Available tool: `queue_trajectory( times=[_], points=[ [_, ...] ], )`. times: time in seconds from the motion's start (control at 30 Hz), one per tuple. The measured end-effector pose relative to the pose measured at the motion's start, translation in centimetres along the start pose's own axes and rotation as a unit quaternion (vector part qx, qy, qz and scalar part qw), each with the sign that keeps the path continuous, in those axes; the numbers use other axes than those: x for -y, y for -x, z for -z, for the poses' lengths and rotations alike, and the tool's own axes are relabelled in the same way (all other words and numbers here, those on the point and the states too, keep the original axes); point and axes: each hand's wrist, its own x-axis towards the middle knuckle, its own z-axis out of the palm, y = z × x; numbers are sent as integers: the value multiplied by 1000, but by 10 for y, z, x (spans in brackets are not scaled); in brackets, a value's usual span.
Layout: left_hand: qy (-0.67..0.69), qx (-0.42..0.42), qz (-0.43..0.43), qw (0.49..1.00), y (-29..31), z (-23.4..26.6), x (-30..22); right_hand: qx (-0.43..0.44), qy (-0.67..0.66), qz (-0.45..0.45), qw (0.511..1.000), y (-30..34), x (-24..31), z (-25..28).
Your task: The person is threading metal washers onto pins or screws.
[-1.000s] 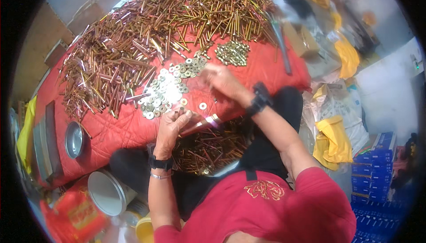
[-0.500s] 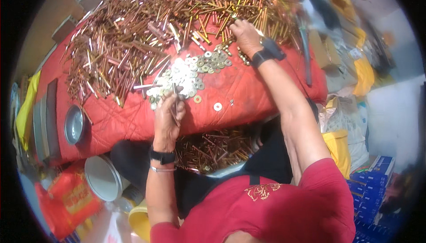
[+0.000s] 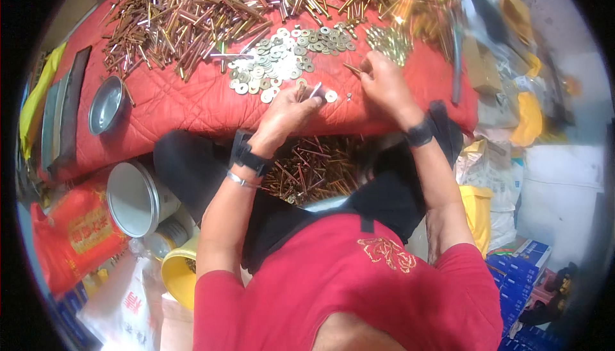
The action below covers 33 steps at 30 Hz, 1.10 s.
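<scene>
My left hand (image 3: 286, 115) is closed over the front of the red quilted cloth (image 3: 186, 110), pinching a short bright metal rod (image 3: 315, 90). Just beside its fingertips a single washer (image 3: 331, 96) lies on the cloth. To the right, my right hand (image 3: 386, 88) is closed, with a slim copper-coloured rod (image 3: 352, 69) sticking out from its thumb and fingers. Flat round washers (image 3: 275, 59) are spread beyond my left hand. Behind my right hand are small shiny golden pieces (image 3: 389, 43), too blurred to name.
A large heap of copper-coloured rods (image 3: 192, 21) covers the far side. More rods (image 3: 307, 168) lie below the cloth's front edge, between my legs. A metal bowl (image 3: 107, 105) sits at the left, above a white bucket (image 3: 132, 200). Blue boxes (image 3: 520, 280) are stacked at the lower right.
My right hand has come back from the far heap toward me with a rod in it. My left hand has moved right, away from the washers. The view has shifted.
</scene>
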Motion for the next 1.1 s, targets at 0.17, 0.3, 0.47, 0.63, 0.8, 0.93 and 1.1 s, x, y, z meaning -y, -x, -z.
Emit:
queue_trajectory(
  times=[0.17, 0.3, 0.47, 0.63, 0.8, 0.93, 1.1],
  points=[
    [145, -55, -22, 988, -5, 12, -1, 71, -80, 8, 994, 11, 10, 4],
    [260, -76, -58, 961, -2, 22, 1, 114, -50, 31, 992, 23, 41, 17],
    [306, -99, -66, 944, -2, 21, 3, 114, 66, 83, 988, 27, 41, 7],
    [334, -110, -70, 933, -4, 26, 10, 219, 247, 128, 935, -5, 74, 2],
    [354, -70, -50, 931, -3, 29, 9, 311, 227, 142, 912, -40, 70, -8],
    [336, -39, -16, 941, 1, 30, 5, 279, 152, 159, 935, -15, 57, 11],
    [304, 28, -5, 952, 4, 25, -5, 70, -202, -7, 977, 9, 57, 18]
  ],
)
